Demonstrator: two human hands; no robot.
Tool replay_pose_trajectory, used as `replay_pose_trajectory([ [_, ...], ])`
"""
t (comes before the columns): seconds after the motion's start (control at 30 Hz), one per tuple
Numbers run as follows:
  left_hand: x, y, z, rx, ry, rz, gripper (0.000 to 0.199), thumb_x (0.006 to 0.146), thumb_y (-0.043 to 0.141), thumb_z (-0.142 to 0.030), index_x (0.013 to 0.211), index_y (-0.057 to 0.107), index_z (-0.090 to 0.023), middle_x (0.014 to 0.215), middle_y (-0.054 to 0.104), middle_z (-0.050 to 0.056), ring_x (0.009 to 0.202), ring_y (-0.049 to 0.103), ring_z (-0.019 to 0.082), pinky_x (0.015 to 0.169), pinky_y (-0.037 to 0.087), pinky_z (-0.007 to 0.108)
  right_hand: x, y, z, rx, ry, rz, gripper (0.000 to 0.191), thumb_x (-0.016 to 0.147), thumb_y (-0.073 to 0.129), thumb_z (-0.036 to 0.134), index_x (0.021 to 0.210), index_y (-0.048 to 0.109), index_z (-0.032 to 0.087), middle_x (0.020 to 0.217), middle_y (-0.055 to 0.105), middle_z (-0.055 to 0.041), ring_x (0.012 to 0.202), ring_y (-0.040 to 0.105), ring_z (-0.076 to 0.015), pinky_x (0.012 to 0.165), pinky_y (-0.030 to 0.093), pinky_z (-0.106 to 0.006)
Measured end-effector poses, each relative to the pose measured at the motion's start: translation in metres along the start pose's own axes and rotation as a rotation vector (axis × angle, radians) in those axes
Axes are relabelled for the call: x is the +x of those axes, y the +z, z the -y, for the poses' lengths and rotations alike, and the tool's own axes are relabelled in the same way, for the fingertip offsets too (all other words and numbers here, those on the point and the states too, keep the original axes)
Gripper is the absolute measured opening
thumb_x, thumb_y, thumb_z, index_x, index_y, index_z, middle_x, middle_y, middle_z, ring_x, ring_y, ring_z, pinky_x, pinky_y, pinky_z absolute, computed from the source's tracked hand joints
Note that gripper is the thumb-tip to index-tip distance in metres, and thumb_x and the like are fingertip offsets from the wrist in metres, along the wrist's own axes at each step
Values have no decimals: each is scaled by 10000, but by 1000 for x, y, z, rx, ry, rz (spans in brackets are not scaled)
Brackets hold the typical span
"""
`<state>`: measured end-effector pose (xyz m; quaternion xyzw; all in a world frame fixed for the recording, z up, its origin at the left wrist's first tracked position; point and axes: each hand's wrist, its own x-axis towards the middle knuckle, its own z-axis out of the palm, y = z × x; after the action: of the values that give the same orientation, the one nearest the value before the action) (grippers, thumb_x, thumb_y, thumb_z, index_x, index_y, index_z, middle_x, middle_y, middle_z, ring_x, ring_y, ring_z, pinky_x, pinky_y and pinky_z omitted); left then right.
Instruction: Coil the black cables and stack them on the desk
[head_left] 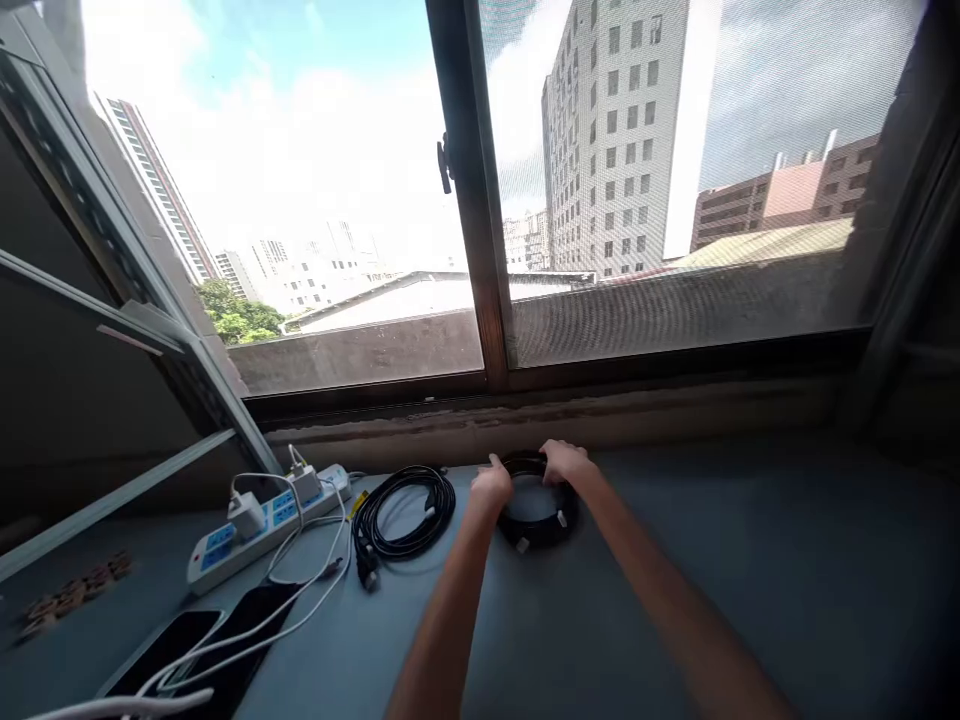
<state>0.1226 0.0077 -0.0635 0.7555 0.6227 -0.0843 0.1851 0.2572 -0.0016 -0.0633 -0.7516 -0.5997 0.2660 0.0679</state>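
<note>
A black cable coil (pixel 541 533) lies on the blue-grey tabletop close to the window wall, with pale connectors on its near side. My left hand (pixel 493 486) grips the coil's left side, its thumb pointing up. On the upper right of the same coil, my right hand (pixel 566 462) has its fingers curled over the ring. To the left rests a second coiled black cable (pixel 405 548), apart from both hands, its plug ends hanging out at the lower left and a yellow tag beside it.
A white power strip (pixel 270 530) with plugged-in chargers stands at the left. White charging cords (pixel 300 612) run from it across two dark flat devices (pixel 238 640). A metal rack frame (pixel 161 300) rises on the left, and the window frame (pixel 480 250) stands behind the table.
</note>
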Motion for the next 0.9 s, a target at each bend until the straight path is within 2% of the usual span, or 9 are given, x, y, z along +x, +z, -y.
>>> replay_pose_trajectory([
  [0.07, -5, -4, -1, -3, -53, 9, 410, 859, 517, -293, 1236, 449, -146, 1209, 494, 119, 1024, 538, 224, 832, 480, 428, -1, -6, -4, 31, -12, 51, 328, 873, 541, 274, 1178, 505, 159, 1177, 511, -90, 997, 541, -207, 821, 480, -405],
  [0.2, -12, -12, -4, -40, -22, 28, 488, 887, 469, -291, 1341, 318, -194, 1222, 486, 122, 921, 584, 190, 732, 529, 361, -5, -24, -23, 152, -69, 174, 292, 877, 537, 254, 1148, 519, 148, 1077, 559, -70, 860, 584, -161, 710, 522, -325],
  [0.3, -13, -9, -10, -52, -14, 37, 529, 898, 448, -280, 1380, 240, -210, 1237, 478, 131, 885, 599, 182, 699, 538, 341, -4, -30, -39, 205, -60, 215, 254, 878, 535, 248, 1110, 538, 143, 1035, 573, -61, 832, 586, -149, 695, 522, -308],
  [0.47, -11, 7, -21, -31, -33, 45, 452, 868, 506, -277, 1293, 387, -176, 1192, 508, 111, 959, 571, 201, 775, 514, 390, -1, -24, -56, 245, 3, 294, 260, 880, 534, 241, 1118, 527, 136, 989, 583, -55, 776, 591, -130, 650, 525, -281],
  [0.6, -15, 10, -23, -37, -36, -7, 442, 867, 506, -284, 1281, 401, -172, 1203, 498, 112, 993, 553, 213, 804, 498, 413, -4, -22, -61, 247, 14, 350, 261, 875, 542, 215, 1120, 525, 128, 979, 586, -51, 766, 594, -125, 634, 526, -267],
  [0.7, -17, 4, -20, -53, -37, -32, 432, 866, 507, -290, 1270, 415, -168, 1191, 508, 109, 986, 556, 209, 801, 498, 407, -6, -27, -57, 200, 37, 343, 259, 871, 547, 212, 1115, 531, 128, 984, 586, -52, 779, 594, -130, 649, 526, -279],
  [0.9, -12, -2, -10, -35, -124, -98, 399, 863, 512, -287, 1234, 449, -157, 1199, 501, 109, 990, 552, 207, 803, 496, 403, -14, -39, -44, 83, 72, 195, 236, 872, 545, 240, 1085, 553, 138, 1014, 586, -61, 834, 590, -147, 714, 518, -319],
])
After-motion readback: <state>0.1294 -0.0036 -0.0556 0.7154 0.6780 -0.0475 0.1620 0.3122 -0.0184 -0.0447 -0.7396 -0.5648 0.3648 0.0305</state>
